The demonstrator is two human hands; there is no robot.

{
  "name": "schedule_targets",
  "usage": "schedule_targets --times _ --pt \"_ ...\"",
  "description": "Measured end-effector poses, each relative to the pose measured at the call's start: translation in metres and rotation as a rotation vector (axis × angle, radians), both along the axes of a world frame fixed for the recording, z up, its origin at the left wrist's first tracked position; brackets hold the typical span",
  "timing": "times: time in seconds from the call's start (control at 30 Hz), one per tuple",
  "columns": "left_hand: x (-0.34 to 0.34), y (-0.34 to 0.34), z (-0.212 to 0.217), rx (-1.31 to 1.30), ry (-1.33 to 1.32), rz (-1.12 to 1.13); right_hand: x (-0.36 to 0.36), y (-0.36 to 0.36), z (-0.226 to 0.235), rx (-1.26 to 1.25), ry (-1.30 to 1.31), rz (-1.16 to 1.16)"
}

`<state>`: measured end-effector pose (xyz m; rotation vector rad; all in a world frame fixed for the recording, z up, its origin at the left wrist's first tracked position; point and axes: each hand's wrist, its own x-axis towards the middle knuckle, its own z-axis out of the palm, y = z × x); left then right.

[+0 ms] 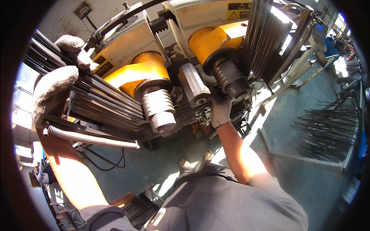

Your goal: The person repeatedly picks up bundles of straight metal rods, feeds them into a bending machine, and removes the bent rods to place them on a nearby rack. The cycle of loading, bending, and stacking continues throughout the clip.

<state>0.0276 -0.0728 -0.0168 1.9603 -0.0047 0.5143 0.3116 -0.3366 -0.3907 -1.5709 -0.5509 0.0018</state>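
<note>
My left hand [54, 86], in a pale knitted glove, is wrapped around a bundle of dark metal rods [42, 52] at the left. These rods slope down toward a ribbed steel roller [158, 104] below a yellow housing [148, 65]. My right hand [221, 112], also gloved, reaches up into the machine's middle, between a grey hexagonal block [194, 82] and a second ribbed roller [230, 79]. Its fingers lie in shadow behind the machine parts, so their grip is hidden.
More dark rods [262, 42] stand in the machine at the upper right. On the right, a metal rack [308, 161] bears a loose heap of rods [327, 131]. A spring-wound hose [92, 136] runs below my left hand. Further rods [140, 211] lie near my left side.
</note>
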Motion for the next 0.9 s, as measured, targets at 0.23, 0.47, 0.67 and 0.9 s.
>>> schedule_targets --times 0.23,0.47,0.67,0.9 --pt "-0.007 -0.040 0.007 0.059 0.037 0.076 -0.002 0.005 -0.006 0.270 0.300 0.072" --pt "0.017 -0.074 0.017 0.189 0.037 0.059 -0.003 0.006 0.004 0.396 0.410 0.058" --pt "0.017 -0.072 0.046 -0.011 0.173 0.196 -0.037 -0.024 0.053 0.469 0.559 0.100" --pt "-0.096 -0.116 0.039 0.149 -0.075 0.290 -0.078 -0.095 0.031 0.761 0.887 0.189"
